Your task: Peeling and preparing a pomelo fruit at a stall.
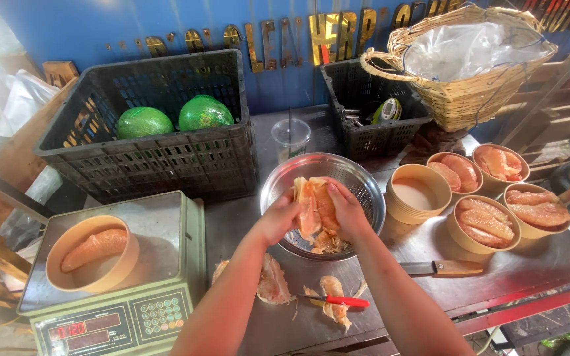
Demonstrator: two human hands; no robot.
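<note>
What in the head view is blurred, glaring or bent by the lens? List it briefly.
Head view: daylight is even and the hands, left and right, are sharp over the steel colander; the far left edge is smeared and washed out; glare whitens the plastic liner in the wicker basket; wide-angle distortion bows the black crate.

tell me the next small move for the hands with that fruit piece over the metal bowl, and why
Probably pull the pomelo chunk apart: the left hand and right hand grip it from both sides over the metal colander, where peel scraps already lie.
</note>
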